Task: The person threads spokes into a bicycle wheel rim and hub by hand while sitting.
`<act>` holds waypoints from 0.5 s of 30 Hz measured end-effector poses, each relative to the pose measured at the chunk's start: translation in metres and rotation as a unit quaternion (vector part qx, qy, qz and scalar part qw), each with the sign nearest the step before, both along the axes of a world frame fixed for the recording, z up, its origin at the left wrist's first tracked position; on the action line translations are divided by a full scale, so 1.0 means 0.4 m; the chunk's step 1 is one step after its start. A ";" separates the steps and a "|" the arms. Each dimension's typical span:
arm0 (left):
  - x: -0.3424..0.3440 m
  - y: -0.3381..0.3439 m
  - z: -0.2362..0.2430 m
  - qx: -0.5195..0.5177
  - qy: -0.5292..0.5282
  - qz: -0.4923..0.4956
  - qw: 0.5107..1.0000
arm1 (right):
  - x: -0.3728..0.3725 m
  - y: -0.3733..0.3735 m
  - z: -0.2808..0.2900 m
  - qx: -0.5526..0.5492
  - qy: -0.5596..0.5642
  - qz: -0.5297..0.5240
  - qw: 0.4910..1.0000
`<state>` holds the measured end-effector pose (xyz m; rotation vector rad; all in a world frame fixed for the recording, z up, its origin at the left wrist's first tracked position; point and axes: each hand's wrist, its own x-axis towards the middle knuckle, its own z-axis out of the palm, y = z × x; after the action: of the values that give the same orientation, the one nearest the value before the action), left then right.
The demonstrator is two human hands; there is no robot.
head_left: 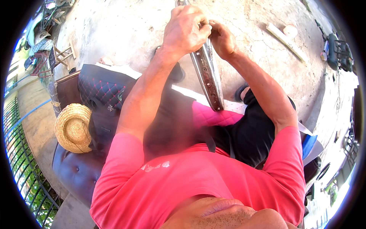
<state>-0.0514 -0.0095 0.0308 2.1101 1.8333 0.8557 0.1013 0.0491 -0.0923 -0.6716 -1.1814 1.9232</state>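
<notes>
A bare metal wheel rim (208, 74) with spoke holes stands upright between my knees, its lower end resting on a pink quilted cushion (207, 116). My left hand (185, 28) is closed around the rim's upper part. My right hand (222, 38) grips the rim from the other side, fingers pinched at its edge right beside the left hand. The top of the rim runs out of the picture. Whether the right hand pinches a small part I cannot tell.
I sit on a dark padded seat (78, 170) above a concrete floor (126, 30). A straw hat (73, 128) lies on the seat at my left, beside a dark quilted cushion (103, 89). A white bar (286, 40) lies on the floor far right. A green railing (23, 160) borders the left.
</notes>
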 end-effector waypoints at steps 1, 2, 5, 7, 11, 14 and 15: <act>0.001 -0.001 0.000 -0.001 0.003 0.004 1.000 | 0.001 -0.004 0.009 0.005 -0.008 0.000 1.000; 0.003 -0.002 0.000 -0.002 0.006 0.007 1.000 | 0.004 -0.007 0.013 -0.015 -0.004 -0.005 1.000; 0.010 -0.007 -0.001 -0.002 -0.003 0.016 1.000 | 0.020 -0.010 0.025 0.033 -0.061 -0.009 0.998; 0.011 -0.007 0.000 -0.002 -0.003 0.017 1.000 | 0.027 -0.009 0.027 0.049 -0.087 -0.008 0.995; 0.012 -0.007 -0.004 0.003 -0.002 0.019 1.000 | 0.033 -0.012 0.038 0.004 -0.058 0.001 0.998; 0.012 -0.007 -0.003 0.006 0.002 0.018 1.000 | 0.040 -0.014 0.059 0.002 -0.051 0.011 0.999; 0.011 -0.006 -0.003 0.002 0.004 0.019 1.000 | 0.042 -0.014 0.063 0.002 -0.052 0.014 0.999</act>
<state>-0.0470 -0.0119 0.0298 2.0904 1.8820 0.8624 0.1182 0.0435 -0.0671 -0.7652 -1.2644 1.9288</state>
